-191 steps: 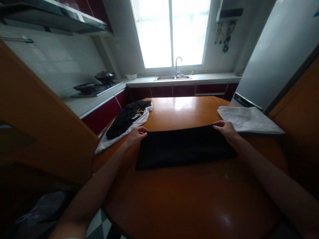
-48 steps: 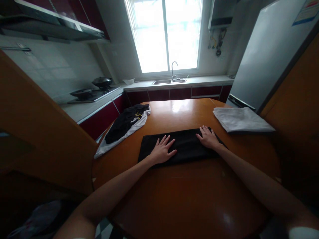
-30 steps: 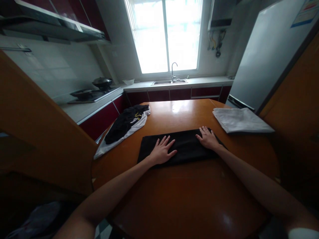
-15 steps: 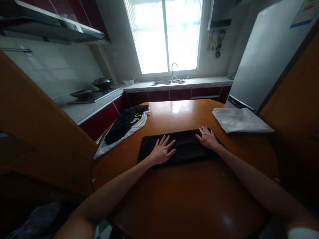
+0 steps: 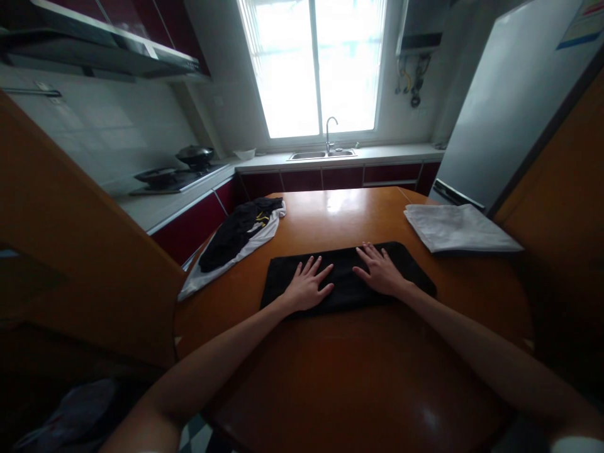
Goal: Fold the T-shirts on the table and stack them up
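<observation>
A black folded garment (image 5: 343, 277) lies flat as a long rectangle on the wooden table (image 5: 340, 371); its exact kind I cannot tell. My left hand (image 5: 307, 286) rests palm down on its left half, fingers spread. Palm down as well, my right hand (image 5: 379, 270) lies on the right half with the fingers apart. The garment's right end shows beyond that hand. Neither hand grips anything.
Rumpled black and white clothing (image 5: 240, 236) lies at the table's left edge. At the right sits a folded white cloth (image 5: 460, 228) with something dark beneath. A fridge (image 5: 495, 107) stands behind it. The sink (image 5: 321, 155) and a stove with pans (image 5: 177, 179) are further back.
My right hand has slid left across the black garment, toward its middle, uncovering more of the right end. My left hand has stayed in place.
</observation>
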Action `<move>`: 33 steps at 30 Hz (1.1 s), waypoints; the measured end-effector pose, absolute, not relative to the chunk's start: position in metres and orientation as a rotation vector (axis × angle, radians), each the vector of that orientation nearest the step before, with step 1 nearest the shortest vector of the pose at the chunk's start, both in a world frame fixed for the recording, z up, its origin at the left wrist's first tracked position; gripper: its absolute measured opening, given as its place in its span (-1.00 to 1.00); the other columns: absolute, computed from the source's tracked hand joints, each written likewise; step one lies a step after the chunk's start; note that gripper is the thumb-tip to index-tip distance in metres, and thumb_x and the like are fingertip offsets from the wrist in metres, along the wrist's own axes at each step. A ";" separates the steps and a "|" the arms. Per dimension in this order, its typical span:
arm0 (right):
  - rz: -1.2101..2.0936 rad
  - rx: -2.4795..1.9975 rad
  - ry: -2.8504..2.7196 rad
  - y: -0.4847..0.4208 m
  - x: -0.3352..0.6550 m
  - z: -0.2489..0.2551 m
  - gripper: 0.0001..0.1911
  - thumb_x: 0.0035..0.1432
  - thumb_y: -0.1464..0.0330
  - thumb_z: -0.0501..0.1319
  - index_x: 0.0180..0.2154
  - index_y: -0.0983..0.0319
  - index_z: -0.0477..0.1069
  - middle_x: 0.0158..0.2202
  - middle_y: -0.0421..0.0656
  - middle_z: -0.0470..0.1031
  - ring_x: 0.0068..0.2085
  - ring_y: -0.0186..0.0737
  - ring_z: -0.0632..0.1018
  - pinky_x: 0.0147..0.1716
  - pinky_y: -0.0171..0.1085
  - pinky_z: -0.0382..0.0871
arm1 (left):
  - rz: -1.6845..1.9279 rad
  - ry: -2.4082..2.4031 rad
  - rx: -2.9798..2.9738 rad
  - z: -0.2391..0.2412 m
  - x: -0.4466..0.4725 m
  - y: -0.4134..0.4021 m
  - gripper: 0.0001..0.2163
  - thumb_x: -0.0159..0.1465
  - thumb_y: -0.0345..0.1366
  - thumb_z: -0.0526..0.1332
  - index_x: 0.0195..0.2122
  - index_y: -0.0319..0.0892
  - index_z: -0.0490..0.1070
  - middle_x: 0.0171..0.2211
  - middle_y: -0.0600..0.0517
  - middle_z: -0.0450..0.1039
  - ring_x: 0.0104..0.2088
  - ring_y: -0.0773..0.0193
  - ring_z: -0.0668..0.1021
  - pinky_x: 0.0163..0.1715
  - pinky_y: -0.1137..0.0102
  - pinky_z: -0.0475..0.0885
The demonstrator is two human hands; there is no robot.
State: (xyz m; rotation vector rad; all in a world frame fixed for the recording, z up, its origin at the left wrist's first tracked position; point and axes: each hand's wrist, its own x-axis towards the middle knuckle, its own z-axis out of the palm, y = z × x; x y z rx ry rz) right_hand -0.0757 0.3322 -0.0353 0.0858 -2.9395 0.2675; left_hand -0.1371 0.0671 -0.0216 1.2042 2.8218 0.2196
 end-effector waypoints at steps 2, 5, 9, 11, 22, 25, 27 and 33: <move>0.318 0.114 -3.004 0.327 -0.076 -0.040 -0.21 0.37 -0.06 -0.05 0.42 0.28 0.06 0.48 0.06 -0.11 0.48 0.00 -0.08 0.38 0.14 -0.21 | 0.209 2.816 1.188 -0.020 -0.136 0.068 -0.38 0.42 0.14 -0.02 0.45 0.08 0.03 0.50 -0.04 -0.22 0.47 -0.07 -0.16 0.38 -0.10 -0.20; 0.396 0.115 -3.025 0.325 -0.078 -0.044 -0.22 0.36 -0.05 -0.01 0.41 0.27 0.10 0.47 0.07 -0.07 0.47 0.01 -0.04 0.38 0.16 -0.20 | 0.203 2.812 1.180 -0.018 -0.135 0.069 -0.39 0.43 0.11 0.01 0.45 0.07 0.03 0.49 -0.06 -0.22 0.47 -0.07 -0.16 0.38 -0.09 -0.22; 0.507 0.053 -2.860 0.341 -0.083 -0.034 -0.33 0.38 0.07 0.01 0.36 0.29 0.20 0.43 0.09 0.09 0.44 0.02 0.10 0.36 0.10 -0.03 | 0.207 2.814 1.183 -0.018 -0.135 0.068 -0.39 0.43 0.11 0.00 0.45 0.05 0.03 0.49 -0.09 -0.22 0.47 -0.06 -0.17 0.38 -0.09 -0.22; 0.505 -0.079 -2.742 0.360 -0.086 -0.026 -0.38 0.36 0.16 0.06 0.32 0.34 0.25 0.36 0.14 0.23 0.38 0.03 0.23 0.33 0.00 0.10 | 0.210 2.810 1.182 -0.018 -0.135 0.068 -0.39 0.43 0.11 -0.01 0.45 0.05 0.03 0.49 -0.10 -0.23 0.47 -0.05 -0.17 0.38 -0.09 -0.21; 0.443 -0.634 -2.929 0.443 -0.077 -0.012 -0.62 0.24 0.22 0.24 -0.06 0.37 0.54 -0.07 0.16 0.59 -0.04 0.07 0.60 -0.10 -0.18 0.41 | 0.264 2.805 1.210 -0.022 -0.138 0.066 -0.38 0.42 0.14 -0.02 0.45 0.06 0.04 0.49 -0.07 -0.21 0.47 -0.08 -0.16 0.37 -0.10 -0.21; 0.580 -0.651 -2.905 0.449 -0.077 -0.012 -0.64 0.16 0.26 0.32 -0.08 0.37 0.55 -0.08 0.11 0.61 -0.07 0.01 0.61 -0.13 -0.24 0.41 | 0.262 2.808 1.216 -0.023 -0.139 0.066 -0.38 0.42 0.14 -0.02 0.45 0.07 0.04 0.49 -0.06 -0.21 0.47 -0.07 -0.15 0.37 -0.10 -0.21; 0.668 -0.683 -2.885 0.453 -0.078 -0.011 -0.66 0.10 0.31 0.37 -0.11 0.37 0.56 -0.12 0.07 0.62 -0.11 -0.02 0.62 -0.17 -0.26 0.41 | 0.254 2.814 1.215 -0.023 -0.139 0.066 -0.39 0.42 0.14 -0.02 0.44 0.07 0.05 0.49 -0.05 -0.21 0.47 -0.07 -0.15 0.38 -0.09 -0.21; 0.999 -0.766 -2.812 0.455 -0.079 -0.007 -0.74 0.00 0.44 0.39 -0.20 0.37 0.54 -0.24 -0.01 0.62 -0.22 -0.13 0.61 -0.33 -0.35 0.41 | 0.217 2.811 1.189 -0.022 -0.139 0.068 -0.39 0.43 0.12 -0.01 0.45 0.07 0.03 0.49 -0.05 -0.24 0.47 -0.07 -0.15 0.38 -0.09 -0.21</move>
